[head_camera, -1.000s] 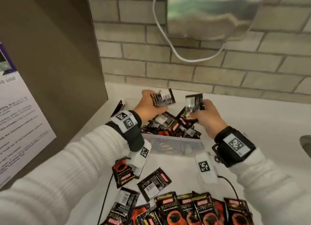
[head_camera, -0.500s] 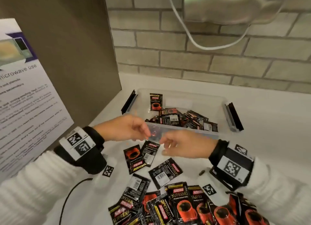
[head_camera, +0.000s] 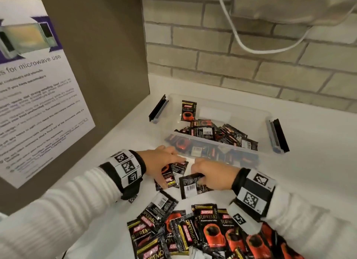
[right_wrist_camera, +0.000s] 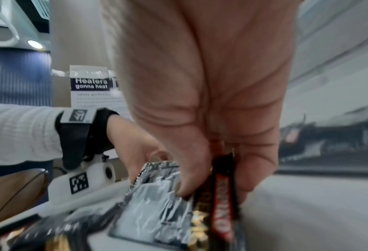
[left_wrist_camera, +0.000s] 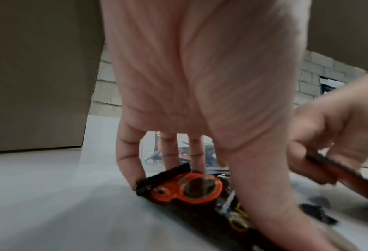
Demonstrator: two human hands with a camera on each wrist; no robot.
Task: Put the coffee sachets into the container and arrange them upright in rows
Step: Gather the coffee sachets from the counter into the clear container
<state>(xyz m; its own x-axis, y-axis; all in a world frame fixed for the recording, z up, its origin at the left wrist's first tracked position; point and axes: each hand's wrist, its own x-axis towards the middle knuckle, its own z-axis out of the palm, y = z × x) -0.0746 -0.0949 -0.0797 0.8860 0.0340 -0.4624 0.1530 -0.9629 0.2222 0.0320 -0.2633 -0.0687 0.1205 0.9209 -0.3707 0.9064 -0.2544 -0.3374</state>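
Both our hands have come back from the container to the loose sachets on the white counter (head_camera: pixel 309 162), so a new pick-up is beginning. One second ago each hand held a sachet over the clear plastic container (head_camera: pixel 214 152); half a second ago both hands were empty, just in front of its near wall.

Now our left hand (head_camera: pixel 162 162) reaches down over a sachet with the red cup print (head_camera: pixel 167 174). Its fingertips (left_wrist_camera: pixel 136 180) touch the edge of this sachet and the thumb lies along the other side, so we judge it is starting to pinch the sachet, which is still flat on the counter. Our right hand (head_camera: pixel 210 176) has its fingers curled around the barcode-side sachet (head_camera: pixel 190 185), and the right wrist view shows this sachet already clamped between thumb and fingers.

In the container, one sachet (head_camera: pixel 189 110) stands upright at the far left; the others lie in a loose heap (head_camera: pixel 222 135), not in rows. A big pile of sachets (head_camera: pixel 202 233) still waits nearest to us, so we think much of the task remains.
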